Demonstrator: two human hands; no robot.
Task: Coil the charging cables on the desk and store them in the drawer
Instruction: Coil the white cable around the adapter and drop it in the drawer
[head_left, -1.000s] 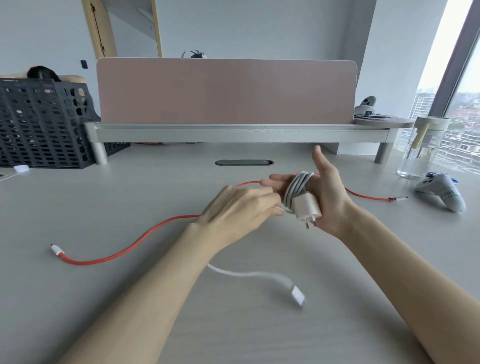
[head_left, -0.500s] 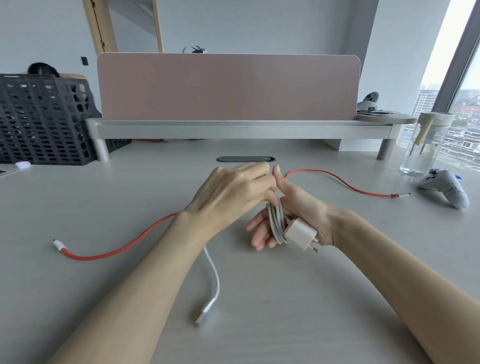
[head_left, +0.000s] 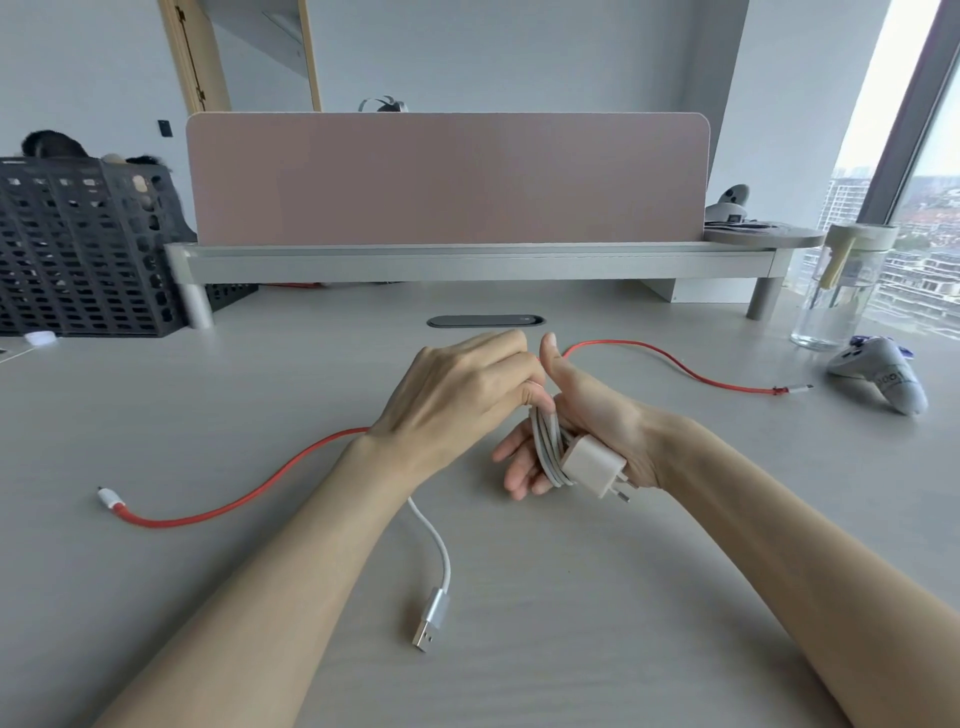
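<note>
A white charging cable (head_left: 546, 447) is wound in several loops around the palm of my right hand (head_left: 587, 415), with its white plug adapter (head_left: 592, 464) resting against the wrist. My left hand (head_left: 457, 395) pinches the free strand of that cable near the right thumb. The loose tail (head_left: 439, 551) runs under my left forearm and ends in a silver USB plug (head_left: 431, 621) on the desk. A red cable (head_left: 249, 493) lies uncoiled across the desk, passing behind both hands to its far end (head_left: 789, 388) on the right. No drawer is in view.
A pink divider panel (head_left: 447, 176) stands on a grey shelf riser (head_left: 467, 262) at the back. A black perforated crate (head_left: 78, 249) sits back left. A clear jar (head_left: 841, 291) and a grey game controller (head_left: 883, 376) lie on the right. A cable grommet (head_left: 485, 320) is set in the desk.
My right hand has tipped over and dropped toward the desk with the coil. The left hand moved up over it with the strand, and the loose USB end swung left and nearer.
</note>
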